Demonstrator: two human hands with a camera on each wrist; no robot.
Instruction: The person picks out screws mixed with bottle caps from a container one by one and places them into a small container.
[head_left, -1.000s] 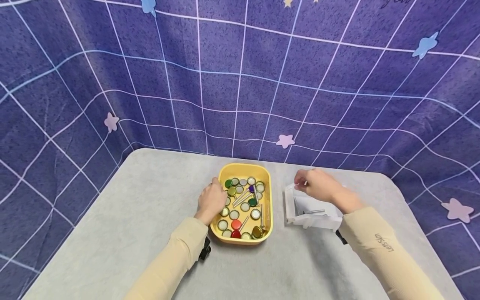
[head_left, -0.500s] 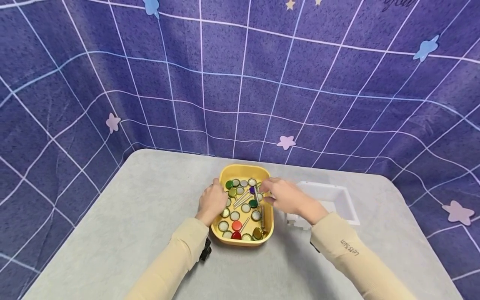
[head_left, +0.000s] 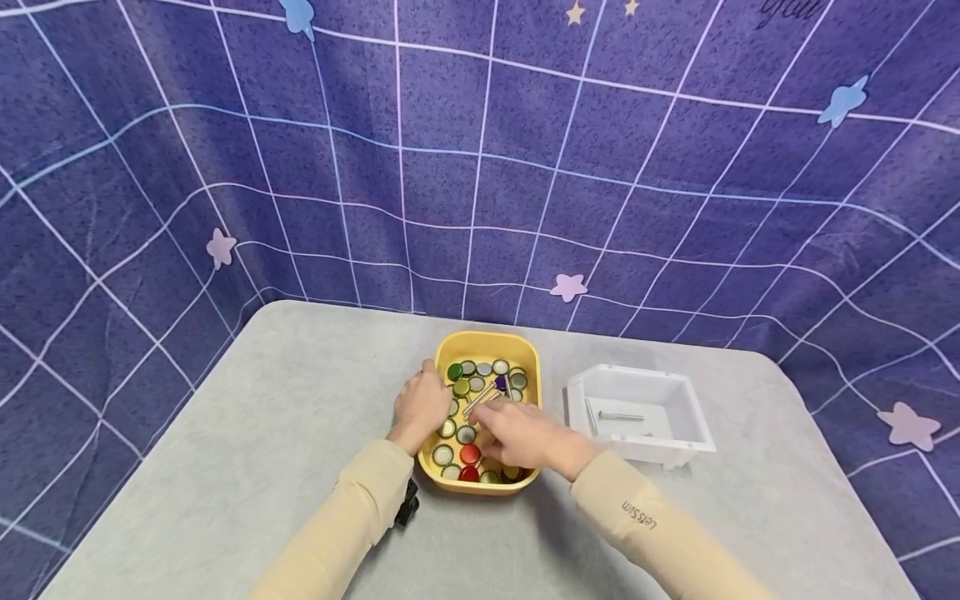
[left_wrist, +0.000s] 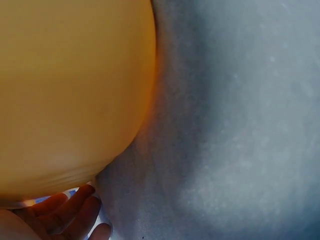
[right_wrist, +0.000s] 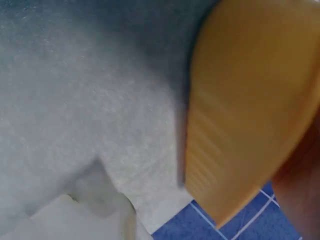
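In the head view, a yellow tub [head_left: 480,340] holds many bottle caps and several long silver screws [head_left: 480,400]. My left hand [head_left: 422,407] grips the tub's left rim; the left wrist view shows its fingers [left_wrist: 77,217] curled against the tub's outer wall. Reaching over the right rim, my right hand [head_left: 521,435] is inside the tub, thumb and fingers apart above the caps near a red cap [head_left: 469,454]. The hand covers part of the contents. In the right wrist view only a blurred edge of that hand [right_wrist: 302,190] shows beside the tub.
A white bin [head_left: 678,454] with a low, cut-away left end stands right of the tub. In it lie a screw [head_left: 621,417] and another thin silver piece [head_left: 591,415]. A purple grid-patterned curtain [head_left: 480,183] hangs behind the grey table [head_left: 315,375].
My right hand has moved left from over the white bin to the yellow tub and down among its contents, uncovering the bin. My left hand stays at the tub's rim.
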